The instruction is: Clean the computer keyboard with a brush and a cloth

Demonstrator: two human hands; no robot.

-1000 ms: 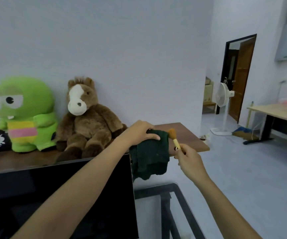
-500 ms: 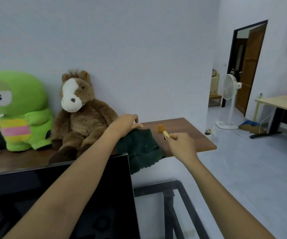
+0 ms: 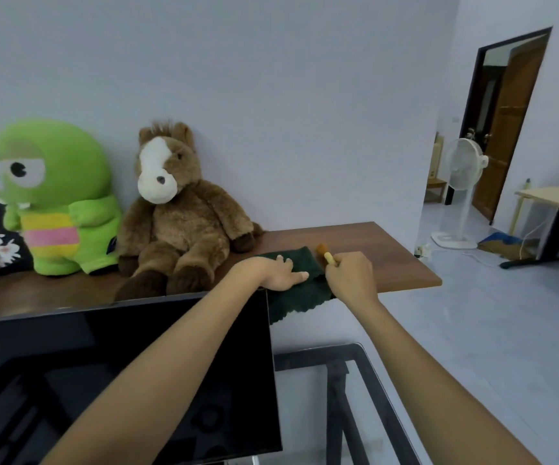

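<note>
The dark green cloth (image 3: 300, 283) lay on the brown wooden shelf (image 3: 372, 253), its near edge drooping over the front lip just past the corner of the black monitor (image 3: 137, 380). The person's left hand (image 3: 280, 271) rested flat on top of it, fingers straight and spread, pressing the fabric down rather than gripping it. Just beside, to the right, the right hand (image 3: 350, 275) was curled round the pale yellow handle of a small brush (image 3: 325, 253), pinching it near the top of the fist. The brush's orange-brown bristles stuck out beyond the knuckles and hung at the cloth's far right corner; I could not tell whether they touched the shelf. The two hands were close together, nearly meeting over the cloth's right edge.

Further left along the shelf sat a brown plush horse (image 3: 177, 209) against the wall, and beside it a green plush toy (image 3: 53, 196). A white standing fan (image 3: 462, 182) stood by the open doorway across the room.
</note>
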